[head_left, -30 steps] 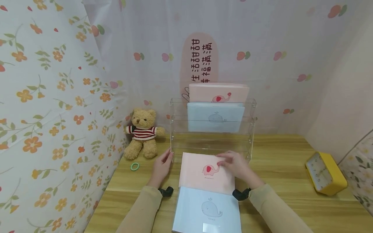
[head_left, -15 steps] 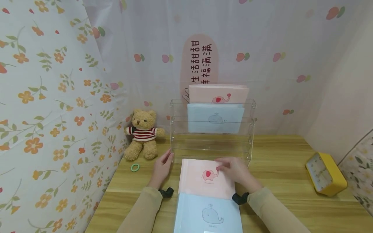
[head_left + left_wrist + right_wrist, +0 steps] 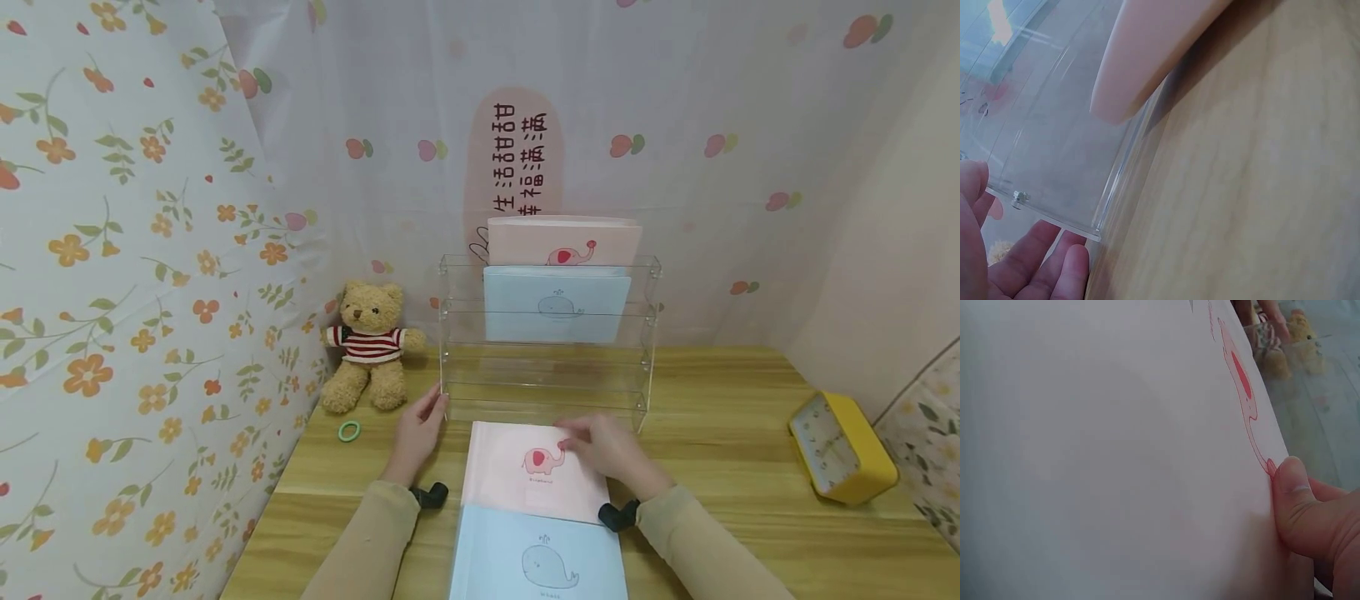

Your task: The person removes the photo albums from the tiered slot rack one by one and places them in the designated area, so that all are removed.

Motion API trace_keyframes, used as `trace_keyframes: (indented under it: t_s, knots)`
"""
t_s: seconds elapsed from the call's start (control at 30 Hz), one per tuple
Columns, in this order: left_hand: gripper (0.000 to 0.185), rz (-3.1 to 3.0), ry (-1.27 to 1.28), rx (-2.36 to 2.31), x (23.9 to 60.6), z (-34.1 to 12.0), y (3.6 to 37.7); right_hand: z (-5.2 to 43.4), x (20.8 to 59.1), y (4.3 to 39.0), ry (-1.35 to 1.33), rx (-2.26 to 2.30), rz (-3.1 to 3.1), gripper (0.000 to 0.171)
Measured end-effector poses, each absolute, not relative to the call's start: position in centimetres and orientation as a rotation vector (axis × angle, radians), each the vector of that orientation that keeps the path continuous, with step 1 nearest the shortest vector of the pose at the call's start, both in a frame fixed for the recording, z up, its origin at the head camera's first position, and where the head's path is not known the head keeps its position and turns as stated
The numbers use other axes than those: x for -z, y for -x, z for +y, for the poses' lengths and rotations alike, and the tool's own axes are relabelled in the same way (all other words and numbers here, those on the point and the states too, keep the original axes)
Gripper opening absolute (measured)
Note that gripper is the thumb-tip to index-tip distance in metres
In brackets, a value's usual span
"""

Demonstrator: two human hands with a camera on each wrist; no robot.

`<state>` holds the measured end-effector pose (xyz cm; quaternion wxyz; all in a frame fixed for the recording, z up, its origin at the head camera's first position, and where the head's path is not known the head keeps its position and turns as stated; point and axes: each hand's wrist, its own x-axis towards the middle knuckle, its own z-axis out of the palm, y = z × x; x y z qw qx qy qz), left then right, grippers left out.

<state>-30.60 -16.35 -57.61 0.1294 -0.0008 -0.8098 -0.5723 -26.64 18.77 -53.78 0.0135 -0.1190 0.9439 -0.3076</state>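
The blue whale book (image 3: 538, 554) at 6 o'clock is cut off by the bottom edge of the head view, and the pink elephant book (image 3: 528, 471) overlaps its far edge. The right hand (image 3: 609, 447) covers the pink book's far right corner; its fingers are curled and the thumb presses the cover beside the elephant's trunk, so it grips that book. The right wrist view is almost all blurred pink cover, with only the thumb (image 3: 1300, 506) clear. The left hand (image 3: 418, 433), at 10 o'clock of the pink book, has straight, relaxed fingers touching the lower left corner of the clear acrylic rack (image 3: 547, 333). The rack stands at 12 o'clock, just beyond the pink book. At 10 o'clock sit a teddy bear (image 3: 369, 343) and a green ring (image 3: 347, 430); at 3 o'clock a yellow clock (image 3: 840, 447) lies tilted on the wooden table (image 3: 720, 433).
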Motion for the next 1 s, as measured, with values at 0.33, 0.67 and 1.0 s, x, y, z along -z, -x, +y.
trace_keyframes:
  t_s: [0.33,0.67,1.0]
  knots:
    - [0.046,-2.34,-0.005,1.684,57.6,-16.4,30.7,18.9,54.8,26.6,0.378,0.956,2.96,0.035]
    - [0.045,-2.343,0.024,1.672,57.5,-16.4,30.5,19.8,56.2,26.0,0.356,1.153,2.927,0.031]
    - [0.045,-2.323,0.064,1.687,57.4,-16.5,30.5,20.0,57.6,26.0,0.405,1.23,3.0,0.023]
